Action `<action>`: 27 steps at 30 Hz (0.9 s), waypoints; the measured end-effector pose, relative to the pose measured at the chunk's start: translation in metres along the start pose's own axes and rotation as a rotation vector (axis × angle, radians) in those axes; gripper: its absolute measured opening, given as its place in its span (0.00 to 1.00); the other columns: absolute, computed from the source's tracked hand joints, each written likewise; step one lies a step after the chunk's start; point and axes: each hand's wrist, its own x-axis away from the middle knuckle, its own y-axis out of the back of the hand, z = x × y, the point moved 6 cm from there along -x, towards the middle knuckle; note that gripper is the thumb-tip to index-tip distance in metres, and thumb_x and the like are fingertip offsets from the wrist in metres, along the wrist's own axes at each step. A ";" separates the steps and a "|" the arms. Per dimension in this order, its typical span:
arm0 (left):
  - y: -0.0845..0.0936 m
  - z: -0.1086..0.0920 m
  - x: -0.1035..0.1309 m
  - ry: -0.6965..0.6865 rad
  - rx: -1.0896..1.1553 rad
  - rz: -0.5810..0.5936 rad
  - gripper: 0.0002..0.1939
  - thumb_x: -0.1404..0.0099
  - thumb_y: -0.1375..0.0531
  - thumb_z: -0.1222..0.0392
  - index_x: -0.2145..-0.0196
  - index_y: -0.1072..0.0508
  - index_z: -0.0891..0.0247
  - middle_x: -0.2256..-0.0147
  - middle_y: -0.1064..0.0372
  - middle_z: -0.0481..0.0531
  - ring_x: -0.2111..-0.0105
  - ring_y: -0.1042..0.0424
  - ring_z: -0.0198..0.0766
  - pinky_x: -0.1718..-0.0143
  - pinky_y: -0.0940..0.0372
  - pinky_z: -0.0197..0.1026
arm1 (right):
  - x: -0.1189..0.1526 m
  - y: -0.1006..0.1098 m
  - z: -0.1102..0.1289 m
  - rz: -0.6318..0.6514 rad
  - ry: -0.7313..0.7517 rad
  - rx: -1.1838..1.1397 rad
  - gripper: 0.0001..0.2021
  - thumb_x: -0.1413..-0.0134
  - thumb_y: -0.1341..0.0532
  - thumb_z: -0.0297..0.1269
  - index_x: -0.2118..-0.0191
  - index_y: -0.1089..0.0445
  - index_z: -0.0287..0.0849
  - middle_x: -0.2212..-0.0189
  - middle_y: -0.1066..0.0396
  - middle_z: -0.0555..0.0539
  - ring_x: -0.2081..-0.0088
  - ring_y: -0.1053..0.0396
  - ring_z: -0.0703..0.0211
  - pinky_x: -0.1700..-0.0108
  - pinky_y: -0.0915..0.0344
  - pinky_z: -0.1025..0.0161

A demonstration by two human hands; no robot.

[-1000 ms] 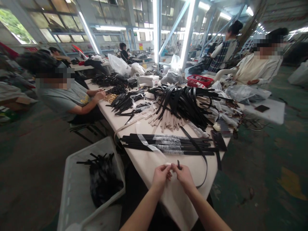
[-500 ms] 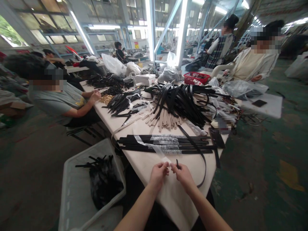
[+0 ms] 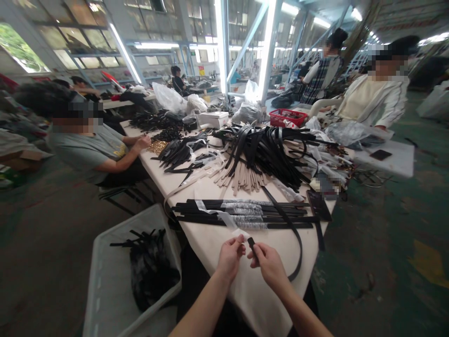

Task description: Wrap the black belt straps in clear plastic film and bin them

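Observation:
My left hand (image 3: 229, 255) pinches the end of a translucent white plastic strip (image 3: 228, 220) above the table's near edge. Close beside it, my right hand (image 3: 269, 264) grips a black strap (image 3: 251, 242), its squared tip sticking up past the fingers. A long black strap (image 3: 297, 238) curves down behind my right wrist; whether it is the held one I cannot tell. Just beyond my hands lie several straight black straps (image 3: 199, 219), their middles wrapped in clear film (image 3: 247, 218). The plastic strip trails across their left part.
A large heap of black straps (image 3: 259, 145) covers the table's middle. At the left stands a white bin (image 3: 101, 267) with black straps (image 3: 150, 267) in it. A seated person (image 3: 87, 150) works beside gold pieces (image 3: 157, 147). A red basket (image 3: 287, 118) stands farther back.
My right hand has turned the black strap so its flat tip shows, and has drawn slightly away from the plastic strip. My left hand stays nearly in place.

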 end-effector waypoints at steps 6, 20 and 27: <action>0.001 0.000 0.001 -0.021 -0.156 0.058 0.23 0.50 0.29 0.44 0.73 0.24 0.70 0.81 0.33 0.49 0.81 0.36 0.30 0.78 0.44 0.33 | -0.007 -0.012 -0.010 0.045 -0.065 -0.139 0.26 0.46 0.43 0.62 0.62 0.33 0.40 0.75 0.25 0.46 0.79 0.29 0.59 0.76 0.34 0.64; 0.020 -0.004 0.004 -0.091 -0.228 -0.065 0.23 0.49 0.30 0.43 0.76 0.27 0.68 0.82 0.36 0.46 0.82 0.40 0.29 0.78 0.46 0.34 | 0.002 0.015 0.016 0.211 0.062 0.388 0.20 0.35 0.48 0.45 0.76 0.31 0.42 0.80 0.28 0.49 0.77 0.29 0.61 0.69 0.38 0.67; 0.016 -0.005 0.005 -0.089 -0.277 -0.060 0.23 0.50 0.30 0.42 0.76 0.25 0.68 0.82 0.36 0.46 0.82 0.40 0.29 0.78 0.45 0.33 | 0.001 0.032 0.026 0.191 0.147 0.537 0.13 0.38 0.42 0.45 0.67 0.28 0.43 0.74 0.24 0.47 0.71 0.27 0.58 0.67 0.40 0.66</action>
